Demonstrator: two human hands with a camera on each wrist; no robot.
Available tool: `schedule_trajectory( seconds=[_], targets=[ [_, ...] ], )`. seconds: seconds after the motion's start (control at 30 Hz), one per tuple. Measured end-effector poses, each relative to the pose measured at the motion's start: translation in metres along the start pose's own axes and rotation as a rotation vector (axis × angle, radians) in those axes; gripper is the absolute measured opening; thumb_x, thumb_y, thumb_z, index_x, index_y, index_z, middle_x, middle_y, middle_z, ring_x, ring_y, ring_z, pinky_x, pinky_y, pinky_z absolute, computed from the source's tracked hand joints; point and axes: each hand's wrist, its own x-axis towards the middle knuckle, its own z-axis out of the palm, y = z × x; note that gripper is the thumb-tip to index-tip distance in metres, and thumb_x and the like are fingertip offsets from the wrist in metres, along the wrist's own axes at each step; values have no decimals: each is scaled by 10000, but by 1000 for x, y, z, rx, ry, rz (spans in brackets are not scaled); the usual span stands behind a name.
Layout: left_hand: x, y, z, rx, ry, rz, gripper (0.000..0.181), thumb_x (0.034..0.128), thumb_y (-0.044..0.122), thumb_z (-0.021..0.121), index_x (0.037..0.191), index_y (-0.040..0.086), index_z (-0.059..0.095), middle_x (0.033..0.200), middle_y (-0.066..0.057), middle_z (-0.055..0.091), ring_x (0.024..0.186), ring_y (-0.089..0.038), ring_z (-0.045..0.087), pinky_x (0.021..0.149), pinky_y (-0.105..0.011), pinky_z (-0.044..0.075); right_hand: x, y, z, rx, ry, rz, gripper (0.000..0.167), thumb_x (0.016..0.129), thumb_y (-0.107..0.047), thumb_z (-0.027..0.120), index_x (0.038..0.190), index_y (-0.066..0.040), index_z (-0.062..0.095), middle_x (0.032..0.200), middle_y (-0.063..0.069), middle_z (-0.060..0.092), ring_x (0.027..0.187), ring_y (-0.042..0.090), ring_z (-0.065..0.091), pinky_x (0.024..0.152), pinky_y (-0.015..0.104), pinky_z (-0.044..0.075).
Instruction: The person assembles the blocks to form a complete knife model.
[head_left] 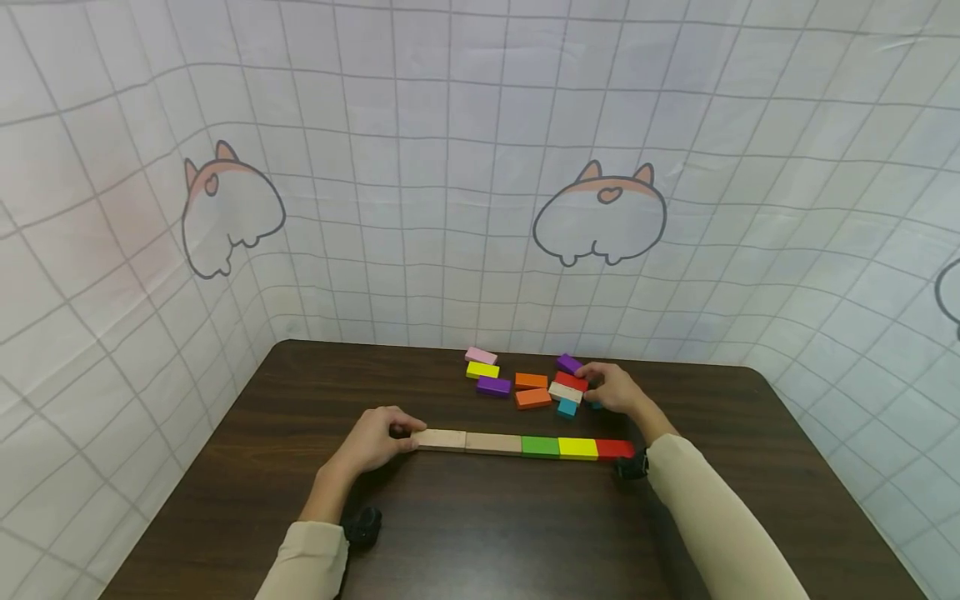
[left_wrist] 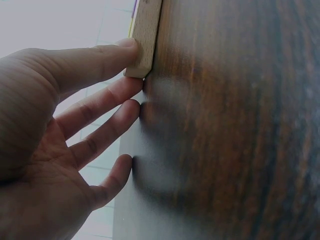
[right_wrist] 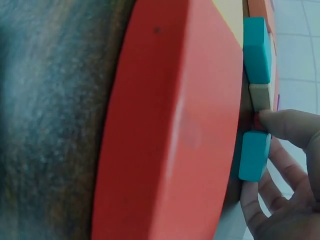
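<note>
My left hand pinches the left end of a plain wooden block, thumb on its near side. That block begins a straight row on the table, followed by another plain block, a green block, a yellow block and a red block. Farther back, my right hand holds a loose red block by its right end between thumb and forefinger. Beside it lie a pale wooden block, a purple block and a blue block. Another blue block sits under the right hand.
Left of the right hand lie two orange blocks, a second purple block, another yellow block and a pink block. The dark wooden table ends at a white grid-patterned curtain behind and at both sides.
</note>
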Motion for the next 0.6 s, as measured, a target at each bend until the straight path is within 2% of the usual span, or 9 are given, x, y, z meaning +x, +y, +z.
schedule_trajectory(
  seconds=[0.2, 0.37, 0.6],
  targets=[
    [0, -1, 0, -5, 0, -1, 238, 876, 127, 810, 1108, 178, 812, 1006, 41, 718, 907, -150, 601, 813, -336, 515, 1, 1, -1, -7, -3, -2, 347, 935, -71, 711, 1279, -64, 664, 1282, 235, 629, 1049, 339, 576, 903, 486, 532],
    [0, -3, 1, 8, 9, 10, 232, 870, 124, 814, 1097, 173, 815, 987, 37, 721, 896, -156, 605, 793, -326, 512, 2, 0, 1, -39, 22, 1, 325, 940, -79, 711, 1263, -77, 680, 1262, 217, 648, 1051, 340, 584, 923, 513, 518],
    [1, -3, 2, 6, 6, -7, 231, 871, 134, 816, 1095, 189, 816, 971, 56, 713, 891, -152, 598, 797, -328, 507, 1, 1, 0, -70, 51, -14, 315, 948, -94, 712, 1262, -89, 692, 1226, 188, 670, 1014, 315, 590, 906, 497, 519]
  ],
)
